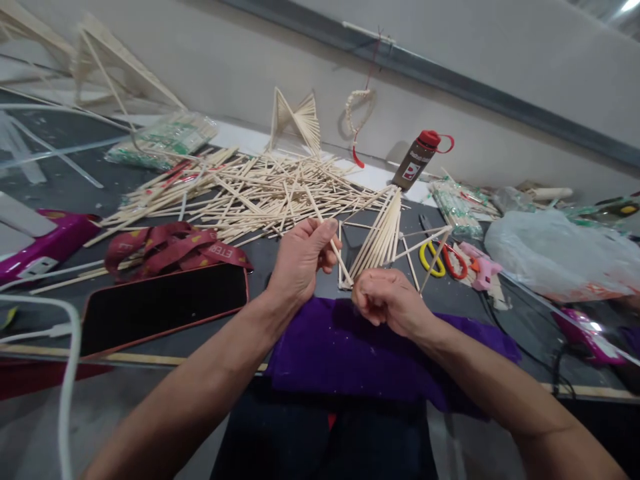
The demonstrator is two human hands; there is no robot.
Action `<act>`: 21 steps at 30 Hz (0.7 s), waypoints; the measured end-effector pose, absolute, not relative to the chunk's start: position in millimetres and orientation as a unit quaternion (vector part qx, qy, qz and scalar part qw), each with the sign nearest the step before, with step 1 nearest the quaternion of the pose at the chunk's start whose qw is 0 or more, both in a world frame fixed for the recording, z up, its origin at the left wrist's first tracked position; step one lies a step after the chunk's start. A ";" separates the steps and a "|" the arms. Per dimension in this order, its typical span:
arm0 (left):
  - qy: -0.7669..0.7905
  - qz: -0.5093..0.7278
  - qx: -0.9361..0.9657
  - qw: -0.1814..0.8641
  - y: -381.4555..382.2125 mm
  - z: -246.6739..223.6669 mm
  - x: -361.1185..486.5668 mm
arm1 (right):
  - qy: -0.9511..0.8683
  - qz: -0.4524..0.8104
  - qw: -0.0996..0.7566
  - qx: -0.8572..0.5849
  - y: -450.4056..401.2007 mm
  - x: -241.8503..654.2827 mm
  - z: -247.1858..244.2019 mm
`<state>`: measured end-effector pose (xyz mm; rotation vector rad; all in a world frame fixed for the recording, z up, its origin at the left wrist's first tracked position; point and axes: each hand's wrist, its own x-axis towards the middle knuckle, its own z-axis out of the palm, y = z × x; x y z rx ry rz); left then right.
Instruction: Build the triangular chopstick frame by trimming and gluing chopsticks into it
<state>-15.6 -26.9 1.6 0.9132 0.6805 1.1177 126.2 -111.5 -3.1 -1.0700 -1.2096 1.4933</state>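
My left hand (301, 259) pinches a thin wooden stick (315, 205) between thumb and fingers, its upper end pointing toward the wall. Just right of it stands a frame of wooden sticks (383, 230), with several sticks fanned side by side and thin bars reaching to the right. Close to the frame's near corner, my right hand (387, 300) is closed with its fingers curled in. Whatever it may hold is hidden. Both hands are at the far edge of a folded purple cloth (350, 347).
Loose sticks (260, 193) are heaped behind my hands. A phone (165, 310) and a maroon lanyard (170, 250) lie left. Yellow-handled scissors (431, 260), a pink glue gun (484, 268) and a plastic bag (560, 253) are right. A bottle (416, 160) stands near the wall.
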 end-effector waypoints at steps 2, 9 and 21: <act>0.305 0.506 0.410 0.695 -27.8 0.6 -14.8 | -0.467 0.610 0.462 -0.442 -111.4 126.0 -7.3; 0.299 0.518 0.430 0.676 -30.1 -2.4 -10.9 | -0.367 0.678 0.464 -0.436 -115.8 127.0 -10.3; 0.302 0.498 0.455 0.674 -34.4 0.3 -12.3 | -0.388 0.689 0.449 -0.416 -119.4 122.7 -14.4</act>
